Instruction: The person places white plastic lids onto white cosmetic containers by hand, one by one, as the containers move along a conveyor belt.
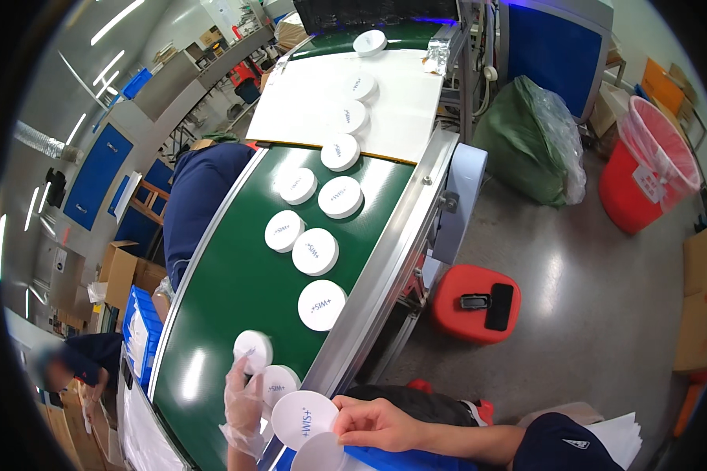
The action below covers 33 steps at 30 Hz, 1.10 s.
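Observation:
My left hand (244, 407), in a clear plastic glove, reaches up over the near end of the green conveyor belt (212, 314). Its fingers are stretched out and overlap the lower edge of a white round lid (253, 350). Just right of them lies another white lid (280, 385) with blue print. My bare right hand (375, 425) pinches the right edge of a white printed disc (302, 420), held face up beside the belt's rail. Below this disc shows a second white round piece (320, 453), partly cut off; whether my right hand touches it is hard to tell.
Several white lids (316, 252) lie along the belt up to a white sheet (291, 102). A metal rail (393, 275) edges the belt. Right of it stand a red stool (479, 326), a green bag (526, 141) and a red bin (632, 188). People (208, 196) work at left.

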{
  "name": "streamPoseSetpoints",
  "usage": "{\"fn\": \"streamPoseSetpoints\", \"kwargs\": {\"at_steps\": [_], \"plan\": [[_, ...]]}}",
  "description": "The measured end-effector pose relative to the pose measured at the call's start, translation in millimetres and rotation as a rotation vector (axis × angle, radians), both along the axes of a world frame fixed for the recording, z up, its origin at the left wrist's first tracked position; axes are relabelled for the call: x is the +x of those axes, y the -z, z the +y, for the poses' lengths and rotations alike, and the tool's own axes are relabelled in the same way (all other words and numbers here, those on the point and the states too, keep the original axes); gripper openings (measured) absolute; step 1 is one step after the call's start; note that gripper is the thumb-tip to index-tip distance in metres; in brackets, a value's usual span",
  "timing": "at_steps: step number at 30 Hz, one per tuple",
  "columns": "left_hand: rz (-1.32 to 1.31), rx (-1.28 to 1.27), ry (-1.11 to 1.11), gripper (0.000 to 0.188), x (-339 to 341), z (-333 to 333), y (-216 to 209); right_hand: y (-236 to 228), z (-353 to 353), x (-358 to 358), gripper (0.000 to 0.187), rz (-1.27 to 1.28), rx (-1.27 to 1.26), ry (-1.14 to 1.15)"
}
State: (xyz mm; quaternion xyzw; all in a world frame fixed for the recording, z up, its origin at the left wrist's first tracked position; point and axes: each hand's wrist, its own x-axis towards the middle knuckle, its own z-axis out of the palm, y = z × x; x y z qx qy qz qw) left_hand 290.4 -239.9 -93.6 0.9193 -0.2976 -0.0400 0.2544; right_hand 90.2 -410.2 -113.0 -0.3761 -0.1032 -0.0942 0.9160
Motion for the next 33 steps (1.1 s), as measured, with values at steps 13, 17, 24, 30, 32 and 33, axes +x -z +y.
{"fn": "streamPoseSetpoints", "kwargs": {"at_steps": [13,17,24,30,32,33], "plan": [[-0.247,-0.148,0.191,0.049,-42.5,-33.4,-43.4,-15.3,7.2,-14.2,0.005,0.043,-0.055,-0.017],[0.787,-0.557,-0.171,0.043,-90.1,-12.3,-89.7,-23.9,10.4,-19.1,0.005,0.034,-0.063,0.006],[0.223,-0.367,0.117,0.018,-151.8,37.7,-116.8,-39.5,43.4,-14.4,0.005,0.011,-0.217,0.026],[1.12,-1.046,-0.402,0.028,-168.0,83.0,-118.0,-73.5,68.6,-23.1,0.006,-0.005,-0.279,-0.124],[1.137,-1.121,-0.434,0.028,-177.3,98.8,-122.9,-82.4,76.0,-24.5,0.007,-0.055,-0.312,-0.196],[1.179,-1.17,-0.425,0.028,-180.5,104.5,-125.2,-86.5,79.5,-26.3,0.007,-0.064,-0.323,-0.225]]}}
